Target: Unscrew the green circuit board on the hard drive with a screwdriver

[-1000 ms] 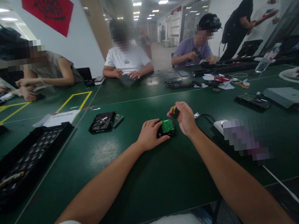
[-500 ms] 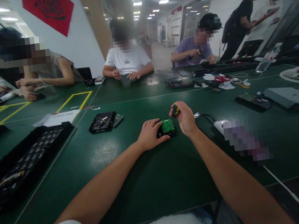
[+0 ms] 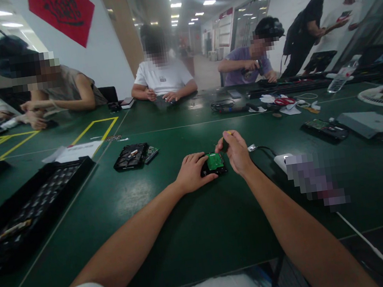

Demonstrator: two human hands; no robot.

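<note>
A hard drive (image 3: 215,161) with a green circuit board facing up lies flat on the table in front of me. My left hand (image 3: 193,171) holds it from the left, fingers along the far edge and thumb at the near edge. Between the fingertips of my right hand (image 3: 237,154) is a small screwdriver with a yellow and dark handle (image 3: 225,144), mostly covered by the fingers. The handle is over the drive's far right corner. I cannot make out whether the tip touches the drive.
Left of the drive sit a black open case (image 3: 130,156) and a small circuit board (image 3: 151,154). A long black tray (image 3: 40,201) lies farther left. On the right are a white device with a cable (image 3: 282,162) and a grey box (image 3: 374,124). Several people sit or stand beyond.
My right hand has turned slightly with the screwdriver, and less of its yellow handle shows. My left hand and the drive stay put.
</note>
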